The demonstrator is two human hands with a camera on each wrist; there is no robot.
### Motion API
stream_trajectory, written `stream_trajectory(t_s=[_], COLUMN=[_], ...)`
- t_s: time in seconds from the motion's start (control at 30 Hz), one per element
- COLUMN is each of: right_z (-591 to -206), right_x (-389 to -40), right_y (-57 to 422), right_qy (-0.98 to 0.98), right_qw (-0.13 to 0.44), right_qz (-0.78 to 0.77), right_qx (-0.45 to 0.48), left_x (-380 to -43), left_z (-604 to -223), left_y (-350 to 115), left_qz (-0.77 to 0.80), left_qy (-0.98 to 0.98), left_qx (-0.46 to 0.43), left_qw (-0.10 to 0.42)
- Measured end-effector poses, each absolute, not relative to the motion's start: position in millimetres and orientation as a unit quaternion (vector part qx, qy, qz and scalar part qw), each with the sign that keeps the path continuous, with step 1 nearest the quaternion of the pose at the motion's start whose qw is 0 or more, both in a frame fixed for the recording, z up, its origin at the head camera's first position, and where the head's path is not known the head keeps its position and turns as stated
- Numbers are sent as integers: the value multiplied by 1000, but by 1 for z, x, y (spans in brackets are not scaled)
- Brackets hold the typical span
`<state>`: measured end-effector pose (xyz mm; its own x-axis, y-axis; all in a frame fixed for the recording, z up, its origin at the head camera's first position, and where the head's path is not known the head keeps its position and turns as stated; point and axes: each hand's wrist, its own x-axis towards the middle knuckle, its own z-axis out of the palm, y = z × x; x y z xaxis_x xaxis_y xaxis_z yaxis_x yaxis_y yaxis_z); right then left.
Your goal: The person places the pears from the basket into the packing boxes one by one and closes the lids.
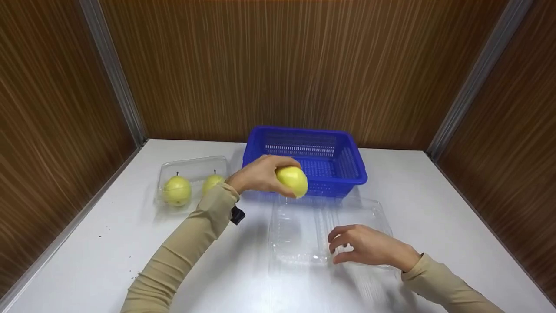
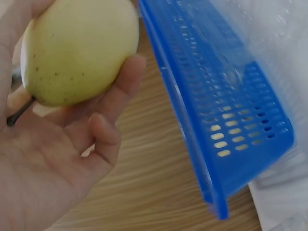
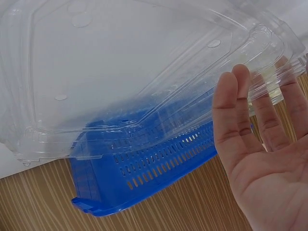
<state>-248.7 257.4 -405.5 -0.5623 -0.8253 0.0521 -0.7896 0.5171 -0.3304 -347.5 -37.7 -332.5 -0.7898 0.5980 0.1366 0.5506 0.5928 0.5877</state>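
Pear [image 1: 294,180]: up off the white surface [image 1: 217,282], seen from the head against the near side of the basket; exact height above the rim impossible to tell.
Left grip [image 1: 263,174]: curled round the pear, thumb opposite fingers; best firm enough to prevent a roll, soft enough to spare the skin.
Stem [image 2: 21,111]: pointing back toward the palm in the left wrist view; probably easy to snap, so best left free of finger pressure.
Basket [image 1: 299,138]: blue, slotted, just behind the open box; near rim a likely snag for a low wrist, so worth passing with a little lift.
Open box [image 1: 297,234]: clear plastic, spread flat in front of the basket; apparently thin and light, so liable to slide or buckle under a dropped pear; better any contact slow, any release late, only once firmly supported from below.
Right grip [image 1: 365,248]: holding nothing, fingers loosely bent over the right half of the open box; touch on the plastic hard to tell; well placed for steadying an edge, lightly, without creasing.
Filled box [image 1: 195,161]: clear plastic, to the left of the basket, with two pears [image 1: 177,191] side by side, stems up; a handy model for spacing and upright seating.
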Motion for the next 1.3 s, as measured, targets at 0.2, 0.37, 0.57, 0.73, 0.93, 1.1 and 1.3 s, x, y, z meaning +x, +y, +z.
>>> stream_trajectory(t_s=[0.2,0.37,0.57,0.73,0.93,1.1,1.3], right_z=[-405,-406,-404,-403,-406,-408,-408], right_x=[-251,-252,-253,-253,-254,-254,-253], right_y=[260,263,263,260,260,259,260], right_qy=[868,863,868,866,866,865,869], right_qw=[50,33,40,35,32,31,31], right_qz=[-155,-153,-151,-147,-149,-150,-153], right_qx=[-470,-480,-471,-476,-477,-478,-469], left_x=[-332,-323,-317,-312,-305,-300,-303], left_z=[-338,-345,-356,-363,-367,-368,-374], left_y=[-33,-31,-21,-6,13,20,22], left_qz=[238,148,79,15,-79,-91,-42], left_qy=[903,917,921,919,913,914,911], left_qx=[353,365,373,388,394,380,400], left_qw=[64,62,77,69,76,107,90])
